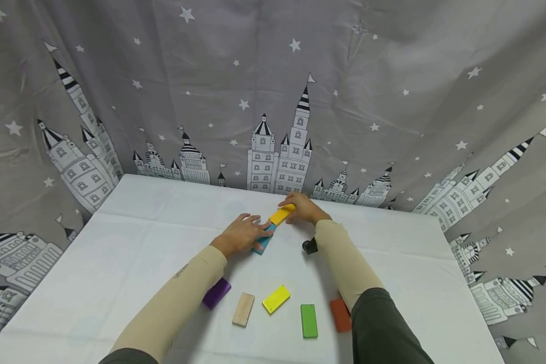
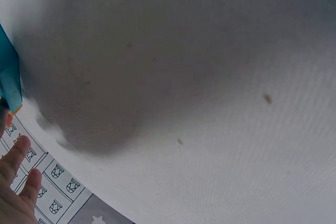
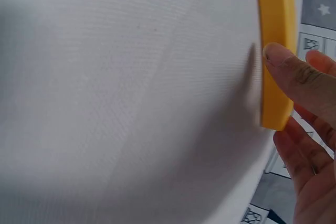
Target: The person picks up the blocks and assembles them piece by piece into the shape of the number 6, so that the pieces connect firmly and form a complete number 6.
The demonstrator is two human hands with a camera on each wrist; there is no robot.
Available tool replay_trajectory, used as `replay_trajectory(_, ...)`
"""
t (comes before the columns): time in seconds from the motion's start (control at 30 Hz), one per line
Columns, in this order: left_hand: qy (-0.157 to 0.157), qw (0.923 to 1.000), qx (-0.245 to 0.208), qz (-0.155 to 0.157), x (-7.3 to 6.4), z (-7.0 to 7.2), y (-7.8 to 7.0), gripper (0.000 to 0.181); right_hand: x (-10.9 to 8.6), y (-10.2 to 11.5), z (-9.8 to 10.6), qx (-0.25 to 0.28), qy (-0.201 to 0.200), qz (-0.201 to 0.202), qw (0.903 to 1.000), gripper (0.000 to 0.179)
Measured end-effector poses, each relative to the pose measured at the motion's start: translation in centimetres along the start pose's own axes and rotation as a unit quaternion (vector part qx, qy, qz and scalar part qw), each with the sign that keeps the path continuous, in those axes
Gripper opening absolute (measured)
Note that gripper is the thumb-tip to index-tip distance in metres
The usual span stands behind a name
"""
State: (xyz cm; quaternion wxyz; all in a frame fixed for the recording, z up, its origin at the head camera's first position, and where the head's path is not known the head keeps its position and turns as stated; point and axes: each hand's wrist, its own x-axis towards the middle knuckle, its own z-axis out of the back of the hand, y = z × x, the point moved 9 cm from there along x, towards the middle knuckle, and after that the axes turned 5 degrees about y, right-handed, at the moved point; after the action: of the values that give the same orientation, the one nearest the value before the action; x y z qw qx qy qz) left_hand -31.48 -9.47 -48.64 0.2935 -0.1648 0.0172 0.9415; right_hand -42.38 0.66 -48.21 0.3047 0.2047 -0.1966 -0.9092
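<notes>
Two blocks lie end to end in a slanting line near the back of the white table. The nearer one is a blue block (image 1: 265, 242), and my left hand (image 1: 240, 235) holds it, thumb at its near part and fingers reaching over it. Beyond it is an orange-yellow block (image 3: 276, 19), which my right hand (image 1: 303, 208) pinches at its far part. The right wrist view shows the thumb on its side and the other fingers behind. Only a corner of the blue block (image 2: 9, 69) shows in the left wrist view, with fingertips at its end.
Along the front of the white table (image 1: 154, 227) lie a purple block (image 1: 217, 293), a plain wooden block (image 1: 243, 309), a yellow block (image 1: 276, 299), a green block (image 1: 309, 321) and a red block (image 1: 340, 316) partly hidden by the right sleeve. Behind hangs a grey castle-print curtain (image 1: 218, 45).
</notes>
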Motion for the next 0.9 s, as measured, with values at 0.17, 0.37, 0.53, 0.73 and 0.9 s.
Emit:
replay_trajectory(0.17,-0.002,1.0000,0.002,-0.001,0.0,0.1,0.0,0.061,-1.3,0.6,0.7,0.012,-0.010,-0.005,0.9999,0.051)
replay_trajectory(0.37,0.002,1.0000,-0.003,-0.002,0.1,0.1,-0.1,0.062,-3.7,2.2,1.0,0.026,-0.018,0.026,0.9992,0.050)
replay_trajectory(0.53,0.006,1.0000,0.001,0.001,0.2,0.0,-0.1,0.062,-6.2,3.6,0.5,0.039,-0.012,0.057,0.9975,0.049)
replay_trajectory(0.73,0.006,1.0000,-0.005,0.002,0.3,0.1,0.0,0.062,-8.6,4.5,-0.8,0.068,-0.006,0.085,0.9940,0.047)
replay_trajectory(0.9,0.009,0.9999,-0.012,0.006,0.5,-0.2,0.1,0.061,-10.5,5.6,-2.3,0.091,0.011,0.117,0.9889,0.045)
